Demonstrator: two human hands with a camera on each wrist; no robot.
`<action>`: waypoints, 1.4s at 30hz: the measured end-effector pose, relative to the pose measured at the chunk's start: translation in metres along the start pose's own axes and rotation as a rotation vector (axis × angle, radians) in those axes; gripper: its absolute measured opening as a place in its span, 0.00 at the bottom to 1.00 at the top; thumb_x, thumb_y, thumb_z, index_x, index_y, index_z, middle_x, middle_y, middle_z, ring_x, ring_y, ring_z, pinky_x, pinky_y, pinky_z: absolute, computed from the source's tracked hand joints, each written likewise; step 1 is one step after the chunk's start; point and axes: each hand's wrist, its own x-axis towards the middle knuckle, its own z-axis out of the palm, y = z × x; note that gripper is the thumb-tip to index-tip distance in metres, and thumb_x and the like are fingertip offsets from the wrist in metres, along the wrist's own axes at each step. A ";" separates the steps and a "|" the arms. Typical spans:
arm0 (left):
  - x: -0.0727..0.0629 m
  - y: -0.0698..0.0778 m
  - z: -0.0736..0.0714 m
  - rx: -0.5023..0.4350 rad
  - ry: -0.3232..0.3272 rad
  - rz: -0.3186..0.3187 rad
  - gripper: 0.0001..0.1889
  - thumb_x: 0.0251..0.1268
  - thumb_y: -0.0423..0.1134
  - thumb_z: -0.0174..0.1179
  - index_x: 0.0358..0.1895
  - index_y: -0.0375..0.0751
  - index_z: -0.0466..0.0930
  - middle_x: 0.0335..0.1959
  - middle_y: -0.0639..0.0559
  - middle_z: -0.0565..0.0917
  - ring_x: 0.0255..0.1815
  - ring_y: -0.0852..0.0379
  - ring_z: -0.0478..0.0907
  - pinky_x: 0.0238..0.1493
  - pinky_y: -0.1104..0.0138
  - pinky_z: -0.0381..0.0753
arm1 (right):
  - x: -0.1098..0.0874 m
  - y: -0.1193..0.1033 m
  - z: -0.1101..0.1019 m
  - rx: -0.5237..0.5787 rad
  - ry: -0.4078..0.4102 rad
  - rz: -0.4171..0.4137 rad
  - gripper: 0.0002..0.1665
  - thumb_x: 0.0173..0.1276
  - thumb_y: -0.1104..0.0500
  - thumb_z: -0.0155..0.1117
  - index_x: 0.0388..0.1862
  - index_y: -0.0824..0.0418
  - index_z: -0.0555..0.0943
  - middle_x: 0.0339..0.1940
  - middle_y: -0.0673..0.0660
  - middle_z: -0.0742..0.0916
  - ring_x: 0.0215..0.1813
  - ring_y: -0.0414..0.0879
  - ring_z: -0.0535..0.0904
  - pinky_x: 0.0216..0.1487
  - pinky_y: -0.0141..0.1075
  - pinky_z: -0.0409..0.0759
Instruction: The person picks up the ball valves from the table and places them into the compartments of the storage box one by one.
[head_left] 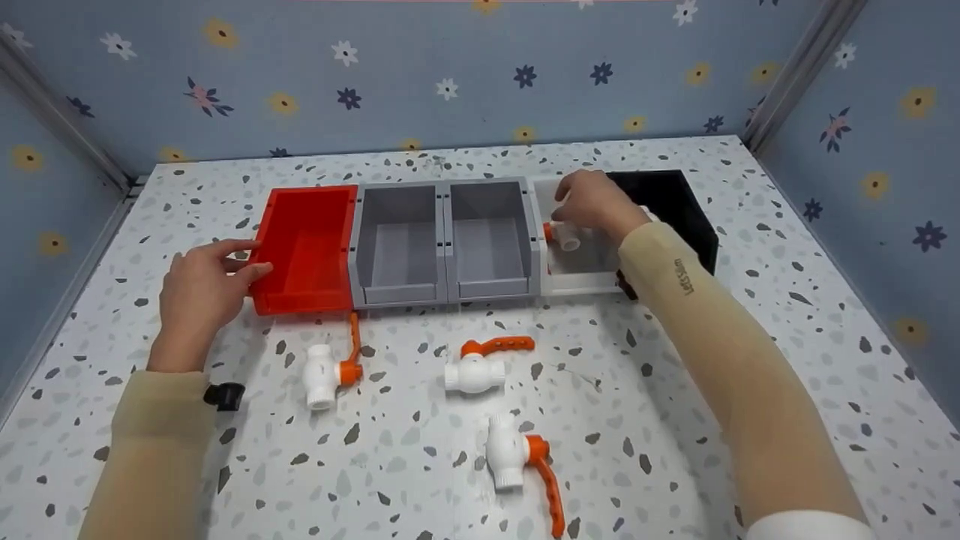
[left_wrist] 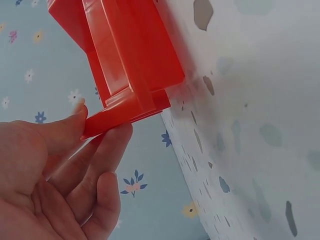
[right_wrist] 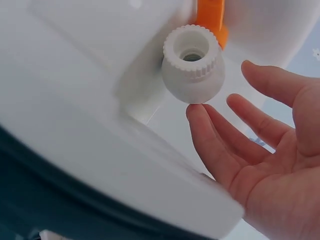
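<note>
My left hand point(head_left: 202, 289) pinches the side rim of the red bin point(head_left: 304, 300), thumb on one face and fingers on the other, as the left wrist view shows. Over the white bin point(head_left: 581, 283), my right hand point(head_left: 596, 201) reaches in with its fingers spread. A white plastic ball valve point(right_wrist: 192, 82) with an orange handle point(right_wrist: 210, 15) is in that bin. One fingertip point(right_wrist: 196, 112) comes right up to the valve's body, while the thumb stands apart from it. In the head view the valve's handle is mostly hidden.
Two grey bins point(head_left: 397, 294) stand between the red and white ones; a black bin point(head_left: 671, 199) ends the row at right. Nearer on the speckled table lie three more ball valves: one left point(head_left: 321, 375), one central point(head_left: 475, 373), one in front point(head_left: 507, 452). Flowered panels surround the table.
</note>
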 end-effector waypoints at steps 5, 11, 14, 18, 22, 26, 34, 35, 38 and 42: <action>0.001 -0.001 0.001 -0.020 -0.004 -0.002 0.29 0.72 0.46 0.61 0.72 0.42 0.69 0.61 0.29 0.75 0.61 0.31 0.65 0.49 0.48 0.79 | -0.005 0.002 0.001 0.027 0.018 -0.011 0.23 0.71 0.56 0.62 0.61 0.66 0.78 0.57 0.62 0.82 0.52 0.54 0.80 0.54 0.49 0.78; 0.001 -0.004 0.002 -0.053 -0.031 -0.014 0.30 0.72 0.48 0.61 0.74 0.45 0.67 0.63 0.30 0.74 0.62 0.32 0.64 0.50 0.48 0.80 | -0.011 0.004 0.001 0.033 0.020 -0.038 0.23 0.72 0.55 0.61 0.61 0.66 0.78 0.58 0.63 0.82 0.53 0.55 0.80 0.54 0.50 0.79; 0.002 -0.005 0.002 -0.080 -0.047 -0.019 0.31 0.71 0.49 0.61 0.74 0.46 0.66 0.63 0.31 0.72 0.62 0.32 0.65 0.51 0.49 0.81 | -0.015 0.007 0.001 0.042 0.021 -0.048 0.23 0.73 0.54 0.61 0.61 0.65 0.78 0.58 0.63 0.82 0.55 0.56 0.79 0.55 0.50 0.78; 0.003 -0.006 0.001 -0.117 -0.058 -0.012 0.32 0.70 0.49 0.62 0.75 0.47 0.66 0.63 0.32 0.73 0.57 0.35 0.73 0.49 0.53 0.81 | -0.023 0.010 0.001 0.071 0.029 -0.052 0.22 0.73 0.52 0.61 0.60 0.63 0.78 0.57 0.62 0.82 0.55 0.55 0.79 0.54 0.50 0.78; 0.005 -0.009 -0.001 -0.149 -0.072 -0.020 0.34 0.69 0.52 0.62 0.75 0.49 0.65 0.64 0.34 0.72 0.51 0.38 0.80 0.47 0.57 0.80 | -0.030 0.012 0.003 0.099 0.042 -0.072 0.21 0.73 0.52 0.61 0.59 0.61 0.79 0.56 0.61 0.82 0.54 0.54 0.79 0.53 0.50 0.78; 0.005 -0.011 -0.001 -0.159 -0.075 -0.034 0.35 0.69 0.53 0.62 0.76 0.50 0.64 0.66 0.34 0.70 0.56 0.37 0.75 0.48 0.56 0.80 | -0.037 0.013 0.007 0.098 0.060 -0.125 0.19 0.73 0.53 0.61 0.58 0.61 0.80 0.55 0.61 0.84 0.55 0.54 0.79 0.55 0.50 0.77; 0.005 -0.010 0.004 -0.153 -0.005 -0.029 0.32 0.68 0.49 0.64 0.73 0.49 0.68 0.68 0.37 0.69 0.49 0.43 0.72 0.40 0.64 0.79 | -0.050 0.008 0.011 0.088 0.075 -0.147 0.20 0.72 0.52 0.62 0.57 0.60 0.80 0.53 0.59 0.84 0.55 0.53 0.79 0.57 0.49 0.76; 0.005 -0.010 0.004 -0.159 0.001 -0.032 0.31 0.68 0.49 0.64 0.73 0.49 0.68 0.68 0.37 0.69 0.49 0.44 0.73 0.40 0.65 0.79 | -0.052 0.008 0.011 0.094 0.075 -0.151 0.20 0.72 0.52 0.62 0.57 0.61 0.81 0.53 0.59 0.84 0.55 0.53 0.80 0.57 0.49 0.76; 0.003 -0.011 0.005 -0.182 0.008 -0.041 0.30 0.68 0.48 0.64 0.72 0.50 0.69 0.68 0.38 0.68 0.51 0.44 0.73 0.40 0.66 0.79 | -0.056 0.006 0.012 0.103 0.072 -0.168 0.19 0.73 0.54 0.62 0.57 0.61 0.81 0.53 0.58 0.85 0.56 0.53 0.80 0.57 0.49 0.76; 0.003 -0.012 0.004 -0.194 -0.010 -0.053 0.30 0.68 0.48 0.64 0.72 0.50 0.70 0.69 0.37 0.67 0.54 0.42 0.71 0.43 0.65 0.80 | -0.062 0.002 0.014 0.095 0.072 -0.192 0.19 0.73 0.54 0.62 0.57 0.61 0.81 0.53 0.57 0.85 0.55 0.52 0.81 0.56 0.48 0.77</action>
